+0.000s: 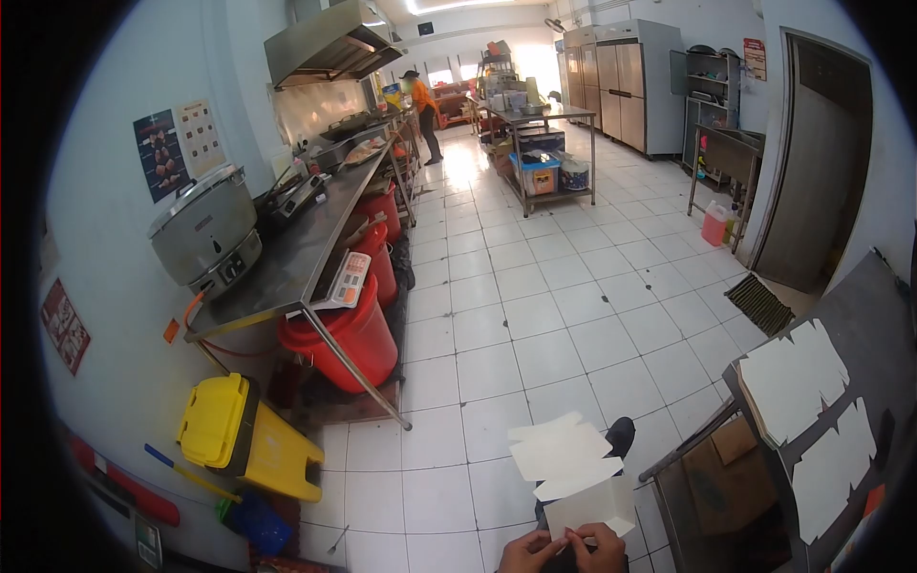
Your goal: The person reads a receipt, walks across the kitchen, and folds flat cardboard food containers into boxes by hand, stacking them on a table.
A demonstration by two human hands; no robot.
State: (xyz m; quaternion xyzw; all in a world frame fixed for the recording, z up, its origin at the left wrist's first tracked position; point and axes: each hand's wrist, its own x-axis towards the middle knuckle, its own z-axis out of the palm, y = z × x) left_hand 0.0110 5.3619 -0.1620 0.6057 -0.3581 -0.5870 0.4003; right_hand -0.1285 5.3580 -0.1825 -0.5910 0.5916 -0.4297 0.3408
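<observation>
At the bottom of the head view, my left hand (530, 551) and my right hand (597, 549) are close together, fingertips pinching the near edge of a partly folded cream paper box (592, 506). One side of it stands up at the right. Just beyond it a flat die-cut box blank (562, 451) with notched edges lies over my legs. To my right, a stack of flat box blanks (793, 377) and another pile of blanks (833, 468) lie on a dark table (864, 329).
A yellow pedal bin (272, 444) stands at the left, near a steel counter (287, 258) with a large rice cooker (205, 229). Red bins (344, 334) sit under that counter. Further back, a person in orange (422, 100) stands by the counter. A cardboard box (735, 477) is beneath my table.
</observation>
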